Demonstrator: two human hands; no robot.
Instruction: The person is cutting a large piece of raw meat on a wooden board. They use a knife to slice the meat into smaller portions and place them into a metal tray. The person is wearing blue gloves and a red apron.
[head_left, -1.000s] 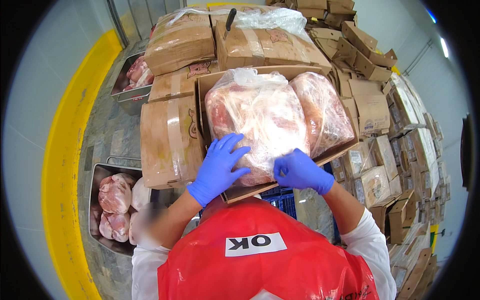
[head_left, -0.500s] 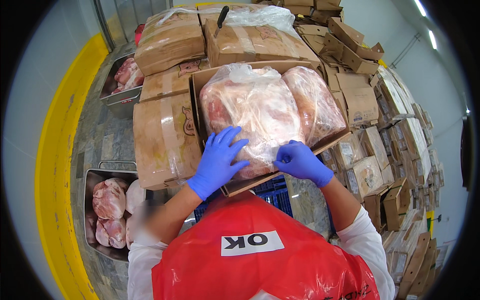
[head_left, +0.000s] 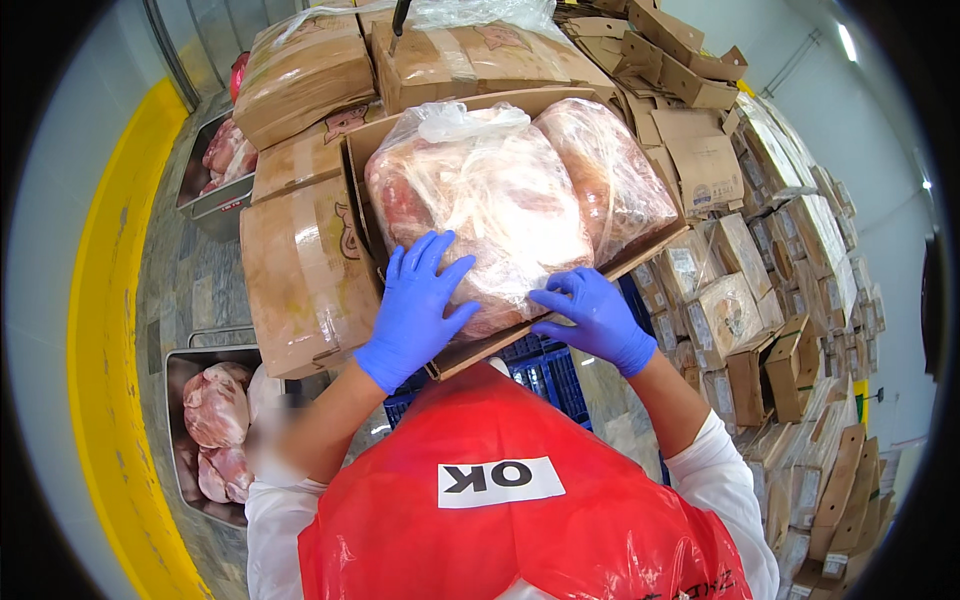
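Note:
An open cardboard box (head_left: 357, 193) holds two large pieces of raw meat in clear plastic. My left hand (head_left: 420, 305), in a blue glove, rests with spread fingers on the near left part of the larger bagged meat (head_left: 500, 200). At the near right corner of that same piece is my right hand (head_left: 597, 315), also gloved in blue. Its thumb and fingers are apart, the fingertips at the plastic film. To the right, the second bagged meat (head_left: 612, 185) leans against the box's side.
Closed cartons (head_left: 305, 270) stand left of and behind the box, with a dark-handled knife (head_left: 399, 18) upright at the back. Metal bins (head_left: 170, 400) of raw meat sit on the floor at left. Flattened cardboard (head_left: 700, 155) and stacked cartons (head_left: 725, 315) line the right.
My right hand's curled fingers have opened and spread near the plastic's edge. My left hand stays on the meat. The whole view has shifted slightly, moving the box left and up.

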